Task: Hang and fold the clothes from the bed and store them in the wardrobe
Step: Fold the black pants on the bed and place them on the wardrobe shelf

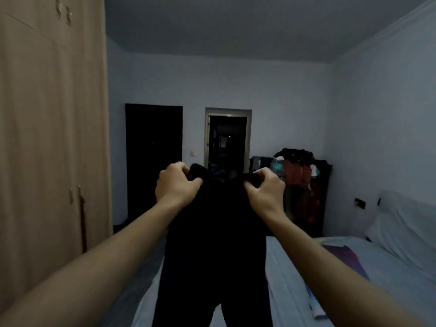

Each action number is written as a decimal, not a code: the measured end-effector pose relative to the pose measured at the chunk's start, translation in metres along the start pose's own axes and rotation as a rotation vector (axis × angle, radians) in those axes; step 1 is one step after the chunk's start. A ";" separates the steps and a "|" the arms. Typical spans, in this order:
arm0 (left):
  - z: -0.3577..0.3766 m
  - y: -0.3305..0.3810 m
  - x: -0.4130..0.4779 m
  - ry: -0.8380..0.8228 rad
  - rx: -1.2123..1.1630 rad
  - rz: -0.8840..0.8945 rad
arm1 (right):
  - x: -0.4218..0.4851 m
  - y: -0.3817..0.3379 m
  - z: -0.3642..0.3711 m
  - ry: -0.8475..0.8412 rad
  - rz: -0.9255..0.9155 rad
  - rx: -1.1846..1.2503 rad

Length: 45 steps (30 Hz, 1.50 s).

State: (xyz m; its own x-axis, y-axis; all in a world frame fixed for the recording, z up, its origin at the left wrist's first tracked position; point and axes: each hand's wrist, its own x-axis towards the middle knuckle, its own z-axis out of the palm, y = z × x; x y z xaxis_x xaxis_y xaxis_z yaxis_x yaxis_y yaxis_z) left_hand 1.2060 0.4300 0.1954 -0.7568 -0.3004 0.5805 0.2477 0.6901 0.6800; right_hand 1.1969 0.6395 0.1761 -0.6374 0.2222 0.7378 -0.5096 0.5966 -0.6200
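Both hands are raised in front of the person, each closed around the top edge of a long black fabric garment [217, 244]. The left hand [177, 185] has its fingers curled into a bunch of the cloth at one end of that edge, the right hand [264, 187] grips the other end, and the stretch between them sags slightly. The garment hangs straight down from this grip over the near end of the pale-sheeted bed [295, 274]. Near the bottom of the view it splits into two dark lengths, which suggests trousers held by the waistband, though the dim light hides seams and details. Whether its lower end touches the bed cannot be told, since it runs out of view. The tall light-wood wardrobe [47, 114] stands on the left, beside the bed's left edge, with its doors closed. A purple cloth [346, 258] lies toward the bed's right side, and a crowded rack of dark and red clothes [304, 185] stands past the bed's far end by the far wall. The step in hand looks like shaking out and squaring up the garment before folding or hanging it. The next move likely calls for bringing the two held ends together so the legs lie one on the other, or laying the piece flat on the bed to fold it, then freeing one hand to open a wardrobe door.
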 end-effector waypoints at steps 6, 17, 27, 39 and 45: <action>0.032 0.000 -0.063 -0.048 -0.158 -0.010 | -0.061 0.001 0.033 -0.062 0.044 0.154; 0.051 -0.020 -0.115 -0.032 -0.188 0.135 | -0.075 0.013 0.020 0.040 0.227 0.284; 0.064 -0.029 -0.139 -0.157 -0.436 -0.037 | -0.107 0.024 0.014 -0.305 0.113 0.254; 0.068 -0.040 -0.180 -0.364 -0.691 -0.134 | -0.128 0.043 0.013 -0.351 0.192 0.194; 0.063 -0.052 -0.182 -0.511 -0.586 -0.082 | -0.138 0.057 0.016 -0.342 0.226 0.209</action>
State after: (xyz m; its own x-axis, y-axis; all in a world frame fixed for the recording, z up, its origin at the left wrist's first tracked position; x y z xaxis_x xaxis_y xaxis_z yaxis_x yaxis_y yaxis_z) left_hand 1.2926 0.4902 0.0265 -0.9359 0.1036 0.3366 0.3503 0.1756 0.9200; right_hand 1.2466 0.6302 0.0342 -0.8820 0.0408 0.4694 -0.4194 0.3862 -0.8216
